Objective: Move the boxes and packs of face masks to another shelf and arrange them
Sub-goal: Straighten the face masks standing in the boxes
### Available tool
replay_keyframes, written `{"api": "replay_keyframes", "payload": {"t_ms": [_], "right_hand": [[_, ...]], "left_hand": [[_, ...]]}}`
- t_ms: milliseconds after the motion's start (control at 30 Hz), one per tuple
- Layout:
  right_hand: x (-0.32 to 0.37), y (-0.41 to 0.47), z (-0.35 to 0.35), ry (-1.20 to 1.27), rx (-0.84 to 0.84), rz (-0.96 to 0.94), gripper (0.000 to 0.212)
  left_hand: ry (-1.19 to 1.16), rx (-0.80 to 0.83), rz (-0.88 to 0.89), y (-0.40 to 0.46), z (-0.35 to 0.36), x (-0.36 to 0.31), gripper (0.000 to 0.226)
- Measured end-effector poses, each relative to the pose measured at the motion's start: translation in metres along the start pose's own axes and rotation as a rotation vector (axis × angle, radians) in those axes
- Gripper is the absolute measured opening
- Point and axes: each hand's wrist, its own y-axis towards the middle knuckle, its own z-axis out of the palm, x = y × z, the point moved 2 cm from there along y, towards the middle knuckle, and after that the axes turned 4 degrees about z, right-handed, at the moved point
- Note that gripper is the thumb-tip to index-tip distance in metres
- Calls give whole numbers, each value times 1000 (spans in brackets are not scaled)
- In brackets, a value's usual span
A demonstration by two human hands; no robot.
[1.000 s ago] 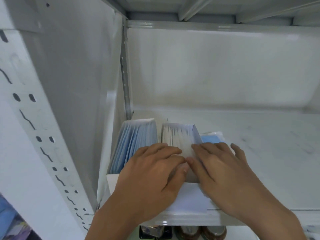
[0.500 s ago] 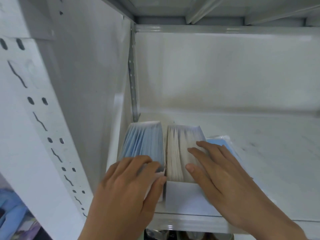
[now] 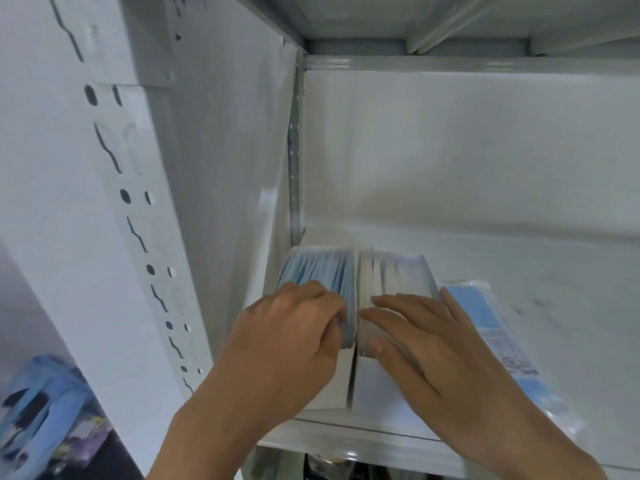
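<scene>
Two open boxes of face masks stand side by side at the front left corner of a white shelf (image 3: 519, 278). The left box (image 3: 322, 268) shows blue masks, the right box (image 3: 394, 271) white ones. My left hand (image 3: 287, 337) lies on the left box, its fingers curled over the blue masks near the dividing wall. My right hand (image 3: 422, 337) rests flat on the white masks, fingers spread. A clear plastic pack of blue masks (image 3: 485, 327) lies flat just right of the boxes, partly under my right wrist.
A white perforated upright post (image 3: 138, 237) and side panel close the shelf's left. The shelf above (image 3: 450, 15) hangs low overhead. Blue packaging (image 3: 38, 410) lies at lower left outside the rack. Dark items show under the shelf edge.
My left hand has shifted from the right box onto the left box of blue masks. My right hand stayed on the white masks. The view has drawn closer.
</scene>
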Motion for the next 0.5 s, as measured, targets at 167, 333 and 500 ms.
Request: {"api": "replay_keyframes", "payload": {"t_ms": [167,333,500], "right_hand": [[-2,0,4,-3,-10,-12,43],[0,-2,5,-13,-42,8,39],[2,-3,4,-6,-79,22,43]], "left_hand": [[116,68,-49,15,2,4,31],[57,292,-78,47,6,4,30],[-46,338,-121,52,4,13,28]]}}
